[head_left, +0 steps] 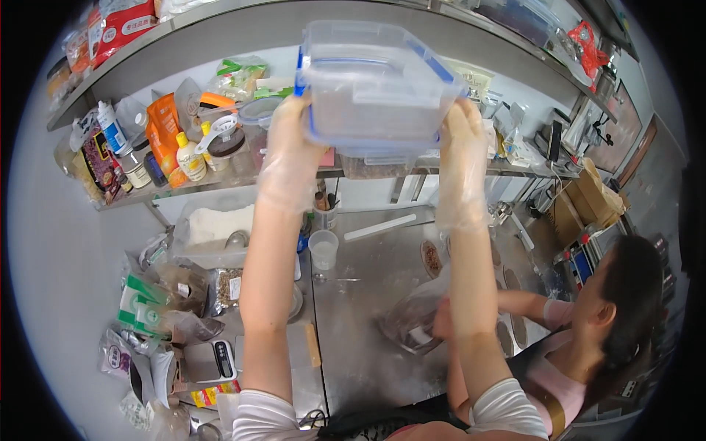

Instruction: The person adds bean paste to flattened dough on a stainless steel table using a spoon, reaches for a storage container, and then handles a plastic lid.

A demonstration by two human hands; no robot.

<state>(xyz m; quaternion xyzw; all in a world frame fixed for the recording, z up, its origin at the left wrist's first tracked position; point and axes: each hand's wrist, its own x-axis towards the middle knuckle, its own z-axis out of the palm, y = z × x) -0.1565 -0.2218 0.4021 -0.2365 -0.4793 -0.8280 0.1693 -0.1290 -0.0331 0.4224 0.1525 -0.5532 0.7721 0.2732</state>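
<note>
A clear plastic storage box [379, 92] with blue edge clips is held up at the height of the shelves. My left hand [288, 151], in a thin clear glove, grips its left side. On its right side, my right hand [463, 147], gloved the same way, is closed round the edge. Both arms reach up and forward. Below the box, another clear container [375, 163] stands on the lower shelf, partly hidden by it. The fingers behind the box's sides are only partly visible.
A person [588, 316] leans in at the right, hands at a clear bag [419, 323] on the steel table [353, 250]. Bottles and an orange pouch [165, 132] line the lower shelf. A tub of white powder [217, 224], a kitchen scale [209, 361] and a plastic cup [323, 246] stand below.
</note>
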